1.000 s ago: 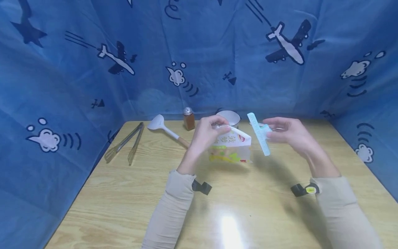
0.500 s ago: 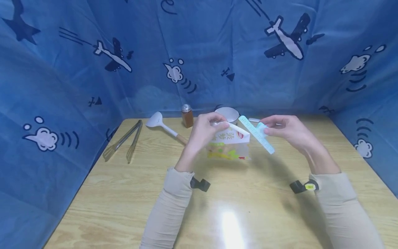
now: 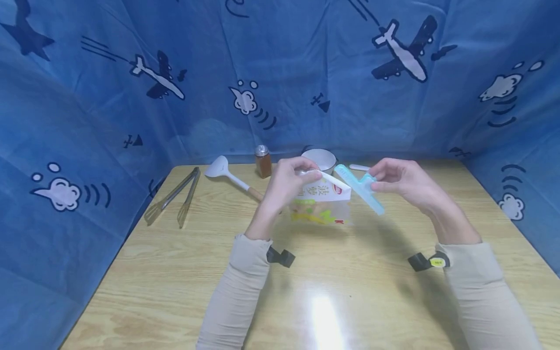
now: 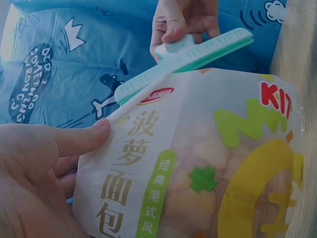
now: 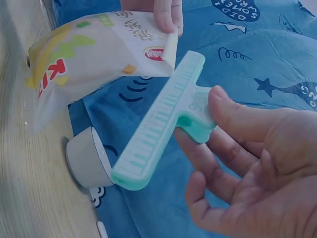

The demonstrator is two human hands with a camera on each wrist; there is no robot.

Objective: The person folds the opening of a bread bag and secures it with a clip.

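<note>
Fingers of the left hand (image 3: 286, 182) pinch the bag (image 4: 198, 163) at its folded top, presumably to hold that fold flat. Thumb and fingers of the right hand (image 3: 402, 182) grip the clip (image 5: 161, 121) by its tab, which leaves the long bar free; whether its halves are squeezed apart, I cannot tell. The clip sits at three o'clock from the bag, close to its edge. At twelve, the bowl (image 5: 86, 158) and the far edge of the table (image 3: 350, 272) limit reach; six o'clock offers more room.
</note>
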